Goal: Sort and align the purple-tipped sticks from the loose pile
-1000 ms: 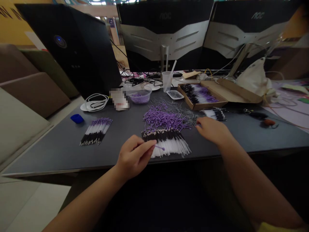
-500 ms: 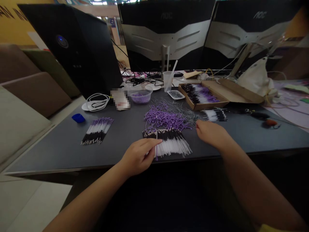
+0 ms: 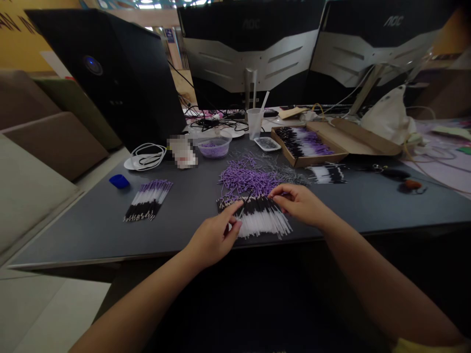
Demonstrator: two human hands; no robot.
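Observation:
A row of thin black-and-clear tubes (image 3: 263,223) lies at the table's front, black ends with pale tips pointing away. My left hand (image 3: 213,238) is over its left part, thumb and forefinger bent around a slender black-and-clear tube (image 3: 242,213) slanting past the forefinger. At the row's far right edge, my right hand (image 3: 298,203) has its thumb and forefinger pinched together; whatever is between them is too small to make out. Just behind lies a heap of small purple sticks (image 3: 250,177), with thin grey pieces (image 3: 290,172) at its right.
Purple-ended tubes (image 3: 149,198) lie in a bundle at left, near a blue cap (image 3: 119,181). Behind the heap are a clear tub (image 3: 214,147), a small tray (image 3: 267,144), a plastic cup (image 3: 254,125) and an open cardboard box (image 3: 322,160) of tubes. Monitors (image 3: 253,59) stand beyond.
My right hand has moved left from the grey pieces to the tube row. The upright purple-ended tube by my left hand no longer shows there; a slanted one does. My left thumb now shows.

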